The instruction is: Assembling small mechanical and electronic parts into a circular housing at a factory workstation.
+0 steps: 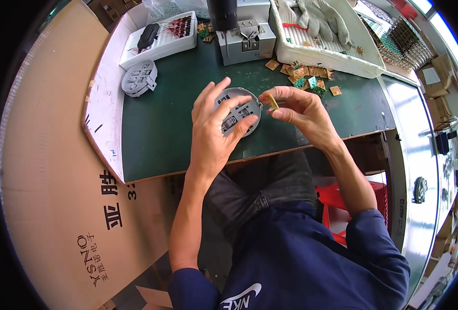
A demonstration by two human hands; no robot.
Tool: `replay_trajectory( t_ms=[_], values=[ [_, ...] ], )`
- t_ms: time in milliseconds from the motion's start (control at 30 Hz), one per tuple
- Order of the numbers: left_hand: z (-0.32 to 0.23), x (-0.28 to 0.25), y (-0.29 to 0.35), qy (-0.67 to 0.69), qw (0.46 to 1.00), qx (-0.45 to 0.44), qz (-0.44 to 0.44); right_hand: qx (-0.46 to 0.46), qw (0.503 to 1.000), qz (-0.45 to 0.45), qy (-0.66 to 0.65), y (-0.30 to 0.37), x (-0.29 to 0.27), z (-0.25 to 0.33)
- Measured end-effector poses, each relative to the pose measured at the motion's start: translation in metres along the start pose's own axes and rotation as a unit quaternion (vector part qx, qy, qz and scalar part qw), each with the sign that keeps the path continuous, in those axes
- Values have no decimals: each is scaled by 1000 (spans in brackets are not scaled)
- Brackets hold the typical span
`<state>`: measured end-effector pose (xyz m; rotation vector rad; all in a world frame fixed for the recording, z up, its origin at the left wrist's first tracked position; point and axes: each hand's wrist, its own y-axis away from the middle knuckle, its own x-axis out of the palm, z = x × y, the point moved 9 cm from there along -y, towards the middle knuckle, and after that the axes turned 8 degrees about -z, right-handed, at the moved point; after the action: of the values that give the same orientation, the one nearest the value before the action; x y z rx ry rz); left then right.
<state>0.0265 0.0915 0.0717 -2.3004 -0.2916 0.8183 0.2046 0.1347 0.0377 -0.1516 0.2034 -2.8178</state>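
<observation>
A round grey plastic housing (247,111) with moulded compartments lies on the green bench top. Over its left side is my left hand (211,116), fingers spread and holding nothing; whether it touches the housing I cannot tell. To the right of the housing, my right hand (304,113) pinches a small circuit board (273,102) on edge between thumb and fingers. Several similar small boards (301,72) lie in a loose pile beyond that hand, some copper-coloured and some green.
Another grey housing (139,78) sits at the left. Behind it a white foam tray (159,39) holds wired parts and a black object. A grey metal machine (247,44) stands at the back centre. At the back right, a foam box (332,51) contains gloves. A raised board (102,113) edges the bench's left.
</observation>
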Motion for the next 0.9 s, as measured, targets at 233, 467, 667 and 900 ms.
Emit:
replay_trajectory(
  t_ms=[233,467,667,900],
  values=[
    [-5,-2,4,19,999,19,-20,-1,999,28,-24,7,19,-6],
    [-2,-14,13,-26,998,32,-48,16,999,36,12,8,35,-10],
    [22,-25,22,13,998,-50,-42,-78,973,8,216,-14,44,8],
    [29,-4,43,-117,992,-52,-4,-271,856,73,434,-49,83,3]
  ],
)
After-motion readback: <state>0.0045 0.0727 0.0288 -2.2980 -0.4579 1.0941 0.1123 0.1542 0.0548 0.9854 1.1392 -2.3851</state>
